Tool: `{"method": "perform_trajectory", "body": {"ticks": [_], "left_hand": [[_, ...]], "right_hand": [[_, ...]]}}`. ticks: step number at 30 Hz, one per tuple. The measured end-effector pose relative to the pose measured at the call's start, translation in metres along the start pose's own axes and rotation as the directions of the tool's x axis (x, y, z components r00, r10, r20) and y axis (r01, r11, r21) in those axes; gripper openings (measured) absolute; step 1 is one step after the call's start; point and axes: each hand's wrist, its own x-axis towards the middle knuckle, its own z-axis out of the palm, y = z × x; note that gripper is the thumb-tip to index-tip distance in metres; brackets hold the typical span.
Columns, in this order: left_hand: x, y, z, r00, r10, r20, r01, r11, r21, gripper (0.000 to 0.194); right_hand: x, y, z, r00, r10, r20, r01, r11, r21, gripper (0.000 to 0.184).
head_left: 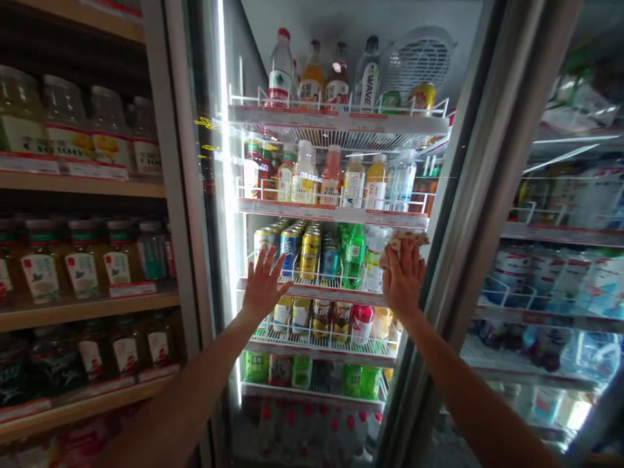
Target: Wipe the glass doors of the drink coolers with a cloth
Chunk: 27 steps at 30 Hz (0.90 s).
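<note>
My left hand (264, 285) is raised with its fingers spread, in front of the glass door of a lit drinks fridge. It holds nothing; whether it touches the glass I cannot tell. To the right, my right hand (403, 276) presses a crumpled brown and white cloth (411, 238) against the door near its right edge. Behind my hands show blue cans (290, 250), gold cans (310, 255) and a green bottle (354, 253) on a wire shelf inside the fridge.
Bottles fill the upper shelves (336, 211), with a round fan grille (419, 58) behind the top one. Left of the fridge stands a wooden shelf (88, 185) of bottled drinks. A thick metal door frame (507, 182) separates a second stocked cooler at the right.
</note>
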Motion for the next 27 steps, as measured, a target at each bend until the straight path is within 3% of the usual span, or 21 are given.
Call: {"method": "perform_trajectory", "body": {"ticks": [3, 4, 8, 10, 14, 17, 20, 23, 27], "left_hand": [[0.0, 0.0, 0.002, 1.0, 0.003, -0.006, -0.003, 1.0, -0.008, 0.068], [-0.001, -0.001, 0.003, 1.0, 0.005, -0.013, -0.005, 1.0, -0.01, 0.068], [-0.001, -0.002, 0.006, 1.0, 0.008, -0.026, -0.008, 1.0, -0.018, 0.069], [-0.002, -0.002, 0.007, 0.999, 0.009, -0.039, -0.01, 1.0, -0.026, 0.07], [-0.002, -0.002, 0.007, 0.998, 0.02, -0.065, -0.022, 0.999, -0.028, 0.069], [-0.002, -0.001, 0.006, 0.998, 0.023, -0.057, -0.023, 1.0, -0.007, 0.068], [-0.002, 0.0, 0.005, 0.999, 0.017, -0.045, -0.017, 1.0, 0.006, 0.068], [-0.002, 0.0, 0.005, 0.999, 0.007, -0.043, -0.007, 1.0, 0.003, 0.067], [-0.003, -0.001, 0.008, 0.998, 0.015, -0.059, -0.015, 1.0, -0.006, 0.067]], "right_hand": [[-0.028, 0.001, -0.006, 0.97, -0.218, 0.109, 0.215, 0.976, 0.04, 0.055], [-0.032, 0.004, -0.007, 0.964, -0.238, 0.12, 0.235, 0.971, 0.034, 0.054], [-0.02, 0.023, -0.009, 1.0, 0.027, -0.011, -0.028, 0.999, -0.037, 0.057], [-0.016, 0.019, -0.007, 0.996, 0.076, -0.046, -0.076, 0.997, -0.01, 0.06], [-0.034, -0.012, -0.005, 0.989, -0.127, 0.081, 0.12, 0.989, 0.091, 0.063], [-0.043, -0.014, -0.006, 0.97, -0.204, 0.135, 0.193, 0.977, 0.09, 0.058], [-0.042, 0.009, -0.009, 1.0, 0.013, 0.02, -0.013, 1.0, 0.008, 0.055], [-0.059, 0.02, -0.009, 0.98, 0.198, -0.027, -0.198, 0.98, 0.009, 0.055], [-0.099, -0.014, -0.003, 0.968, 0.25, 0.006, -0.25, 0.968, 0.017, 0.059]]}}
